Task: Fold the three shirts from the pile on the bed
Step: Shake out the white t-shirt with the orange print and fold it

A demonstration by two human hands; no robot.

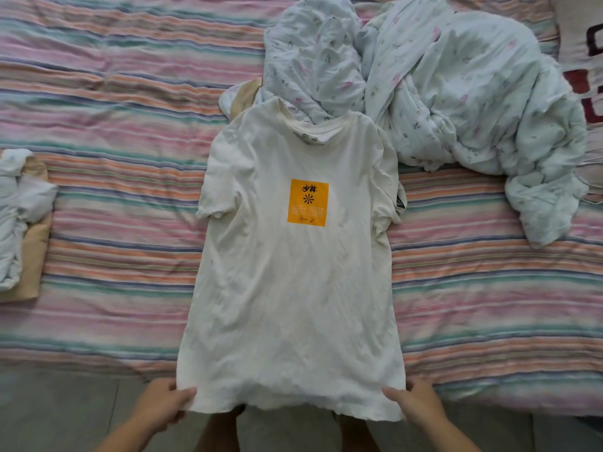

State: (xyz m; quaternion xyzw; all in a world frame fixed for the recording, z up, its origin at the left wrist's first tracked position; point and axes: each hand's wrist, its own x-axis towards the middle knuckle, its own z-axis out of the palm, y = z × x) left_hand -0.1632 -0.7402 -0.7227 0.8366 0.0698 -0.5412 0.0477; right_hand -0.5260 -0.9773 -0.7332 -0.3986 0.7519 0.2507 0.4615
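Note:
A white T-shirt (293, 272) with an orange square print on its chest lies spread flat, front up, on the striped bed, collar away from me. Its hem hangs over the bed's near edge. My left hand (164, 402) grips the hem's left corner and my right hand (414, 401) grips the right corner. Its collar rests against a crumpled light-blue floral bundle. At the left edge a white garment (19, 216) lies folded on top of a beige one (34, 256). A beige piece of cloth (243, 97) peeks out behind the shirt's left shoulder.
The bed wears a sheet (114, 158) striped in pink, orange and green. A rumpled pale-blue floral quilt (456, 102) fills the back right. A patterned pillow (587, 76) shows at the far right edge. Grey floor (65, 412) lies below the bed's near edge.

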